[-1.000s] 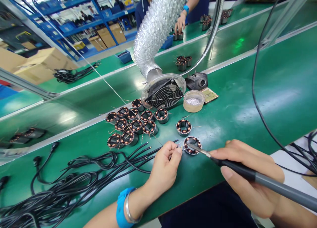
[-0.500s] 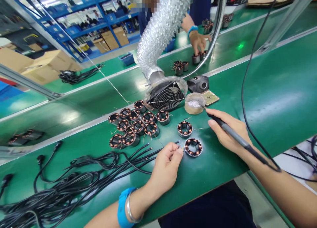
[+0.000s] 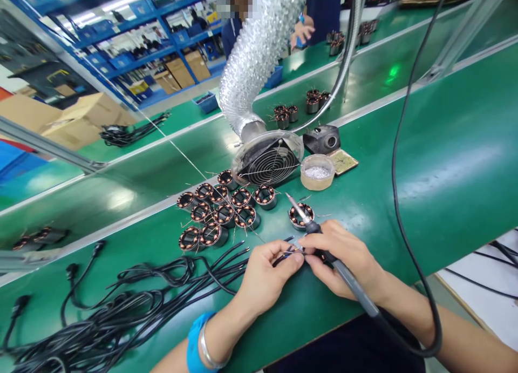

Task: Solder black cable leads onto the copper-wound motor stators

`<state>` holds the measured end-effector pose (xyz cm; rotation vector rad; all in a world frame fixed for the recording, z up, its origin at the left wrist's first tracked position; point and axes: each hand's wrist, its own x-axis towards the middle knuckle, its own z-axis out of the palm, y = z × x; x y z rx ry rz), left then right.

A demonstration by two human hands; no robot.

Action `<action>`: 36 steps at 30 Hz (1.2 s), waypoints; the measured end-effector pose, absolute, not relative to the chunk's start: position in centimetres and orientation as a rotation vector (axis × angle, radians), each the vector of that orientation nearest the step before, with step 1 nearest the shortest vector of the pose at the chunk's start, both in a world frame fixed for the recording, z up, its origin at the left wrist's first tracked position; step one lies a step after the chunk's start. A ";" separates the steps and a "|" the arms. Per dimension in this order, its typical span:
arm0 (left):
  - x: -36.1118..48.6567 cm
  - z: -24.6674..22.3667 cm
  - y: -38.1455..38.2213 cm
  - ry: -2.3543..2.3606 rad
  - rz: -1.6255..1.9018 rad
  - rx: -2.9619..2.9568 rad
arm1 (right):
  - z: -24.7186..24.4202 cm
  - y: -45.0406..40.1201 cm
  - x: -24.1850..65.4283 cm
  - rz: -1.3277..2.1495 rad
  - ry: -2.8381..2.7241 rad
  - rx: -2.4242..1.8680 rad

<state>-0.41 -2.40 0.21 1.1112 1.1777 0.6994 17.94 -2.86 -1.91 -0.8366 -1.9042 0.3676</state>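
Note:
My left hand (image 3: 265, 278) is closed, thumb and forefinger pinching a motor stator (image 3: 298, 245) at its edge and thin wires. Most of that stator is hidden behind my fingers. My right hand (image 3: 352, 259) grips a soldering iron (image 3: 348, 278) by its dark handle, and its thumb and fingertips also touch the stator from the right. The iron's metal tip points up and left, away from the held stator. Just behind my hands, another copper-wound stator (image 3: 293, 222) stands on the green table, partly covered in view by the iron.
Several stators (image 3: 224, 214) stand grouped at left centre. Black cables (image 3: 133, 308) lie along the left. Behind are a fume extractor fan (image 3: 269, 165), a round tub (image 3: 318, 181) of silvery bits and an iron holder (image 3: 321, 140). The iron's cord loops at right. A co-worker's hand (image 3: 303, 32) is across.
My right hand has brought the soldering iron from the tub to the left, and its fingers now touch the stator. The stator is now between both hands. The co-worker's hand has pulled back from the far stators.

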 end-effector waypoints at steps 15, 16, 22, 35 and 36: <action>-0.7 1.3 -1.2 1.259 0.647 1.251 | -2.0 -2.9 17.5 0.348 -1.883 -0.844; -0.8 1.3 -1.3 1.254 0.644 1.253 | -1.9 -2.8 17.5 0.339 -1.882 -0.847; -1.3 0.9 -1.8 1.225 0.625 1.327 | -1.4 -2.3 17.5 0.424 -1.995 -0.827; -0.4 1.2 -4.9 1.329 0.581 1.501 | -1.4 -4.0 16.0 0.362 -1.823 -0.918; -0.3 1.6 -5.5 1.288 0.568 1.486 | -1.5 -4.2 15.8 0.335 -1.801 -0.932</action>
